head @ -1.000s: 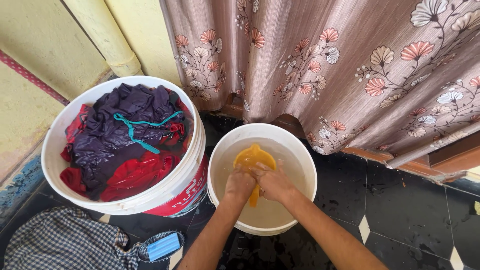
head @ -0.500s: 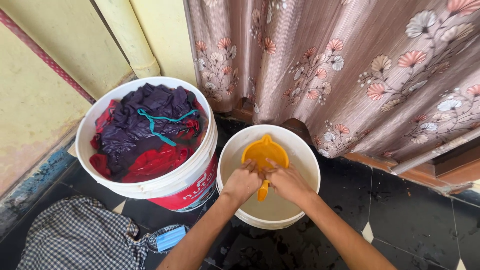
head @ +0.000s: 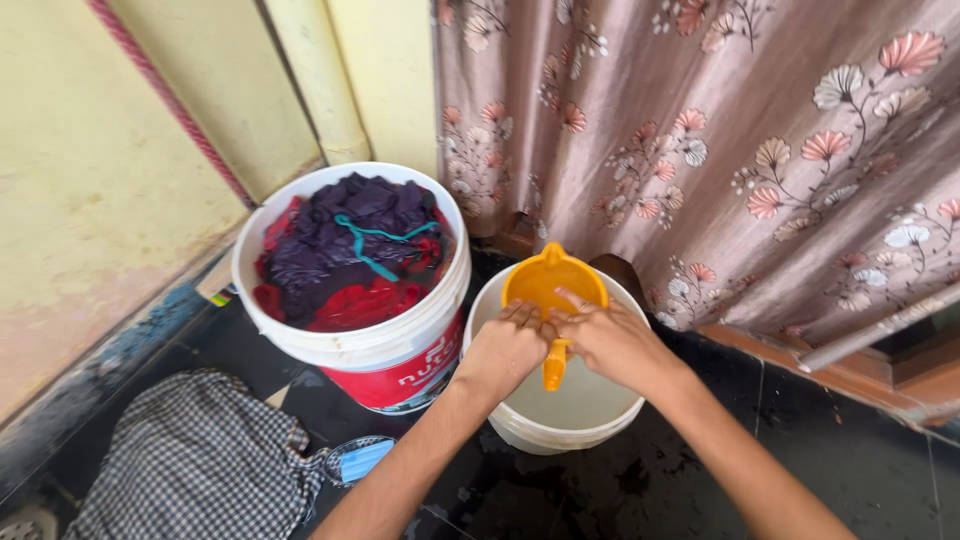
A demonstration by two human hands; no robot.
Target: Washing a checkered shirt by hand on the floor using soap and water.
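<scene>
I am looking down at a home washing corner, set on the floor by a doorway. A large white bucket [head: 352, 345] on the left is heaped with wet purple and red clothes [head: 350, 250]. Just right of it a smaller white bucket [head: 570, 425] holds water, with an orange plastic mug [head: 553, 285] over it. Dark wet floor tiles [head: 860, 450], a painted yellow wall [head: 110, 170], a flowered curtain [head: 720, 130] at the far side and a checked cloth [head: 200, 465] lying near left all say household laundry.
</scene>
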